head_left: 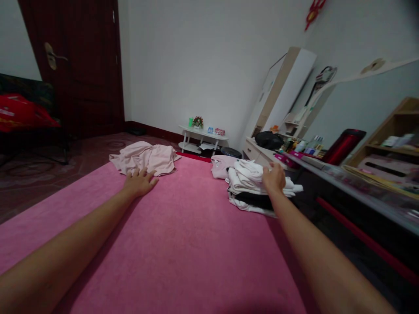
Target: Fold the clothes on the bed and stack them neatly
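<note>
My left hand [140,182] lies on the pink bed cover with its fingers spread, fingertips touching the near edge of a crumpled light pink garment [149,157]. To the right, my right hand [274,176] is at the top of a stack of folded clothes, its fingers curled in on a white garment [250,170]. Part of that garment is hidden behind the hand. Lower in the stack, a black garment [250,198] shows between white layers. Just behind the stack is a folded pale pink garment [219,165].
The pink bed cover [183,244] spreads between my arms. On the right, a glass-topped table [369,192] stands close to my right arm. A low white shelf [203,134] is beyond the bed's far edge. A red bag [24,113] rests on a chair at left.
</note>
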The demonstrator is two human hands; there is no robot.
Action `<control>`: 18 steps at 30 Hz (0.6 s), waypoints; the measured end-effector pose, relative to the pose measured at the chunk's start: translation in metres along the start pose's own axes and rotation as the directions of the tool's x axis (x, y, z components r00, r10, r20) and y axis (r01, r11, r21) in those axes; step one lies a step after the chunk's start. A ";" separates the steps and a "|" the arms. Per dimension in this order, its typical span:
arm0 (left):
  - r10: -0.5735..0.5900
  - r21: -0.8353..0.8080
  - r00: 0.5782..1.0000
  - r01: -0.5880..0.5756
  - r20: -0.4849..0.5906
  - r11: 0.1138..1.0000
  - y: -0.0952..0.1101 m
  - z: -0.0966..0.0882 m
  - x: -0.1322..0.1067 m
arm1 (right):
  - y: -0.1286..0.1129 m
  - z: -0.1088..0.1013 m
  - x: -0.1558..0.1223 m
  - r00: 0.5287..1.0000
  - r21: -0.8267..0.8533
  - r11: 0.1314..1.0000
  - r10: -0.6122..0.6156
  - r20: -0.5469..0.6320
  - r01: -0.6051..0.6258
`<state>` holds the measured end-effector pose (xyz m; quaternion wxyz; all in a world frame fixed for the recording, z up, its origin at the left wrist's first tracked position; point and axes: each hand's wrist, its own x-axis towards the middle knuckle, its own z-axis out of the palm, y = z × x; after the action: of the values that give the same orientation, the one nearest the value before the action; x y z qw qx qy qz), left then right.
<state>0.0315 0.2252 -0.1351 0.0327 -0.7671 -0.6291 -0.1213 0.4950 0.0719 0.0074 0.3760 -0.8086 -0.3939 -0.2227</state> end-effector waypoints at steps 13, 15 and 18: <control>0.053 -0.058 0.993 -0.060 -0.102 0.997 0.005 -0.010 -0.010 | -0.063 -0.019 0.013 0.976 0.033 0.989 -0.149 0.156 0.146; 0.038 -0.196 0.991 -0.063 -0.131 0.978 0.002 -0.012 -0.009 | -0.104 -0.033 -0.025 0.899 0.302 0.879 -0.419 0.124 0.369; -0.111 -0.503 0.973 -0.007 -0.204 0.864 -0.006 -0.016 -0.005 | -0.152 -0.058 -0.090 0.539 0.702 0.532 -0.805 0.247 0.473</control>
<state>0.0222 0.2179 -0.1211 -0.0991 -0.7131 -0.5888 -0.3675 0.3157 0.0456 0.0503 0.3484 -0.4709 -0.8103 0.0156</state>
